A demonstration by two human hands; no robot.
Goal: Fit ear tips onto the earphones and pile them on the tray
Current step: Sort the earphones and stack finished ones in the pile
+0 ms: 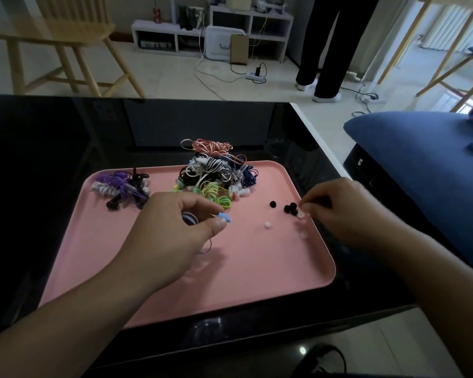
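Note:
A pink tray lies on the black table. My left hand pinches a blue earphone between thumb and fingers, its pale cable coiled under the palm. My right hand hovers at the tray's right rim, its fingertips closing on a white ear tip beside three black ear tips. Another white ear tip lies loose mid-tray. A big heap of coiled earphones sits at the tray's far edge. A smaller purple and white bundle lies far left.
The black glossy table ends close to the tray on the right. A blue cushion sits to the right. A wooden chair and a standing person's legs are beyond the table.

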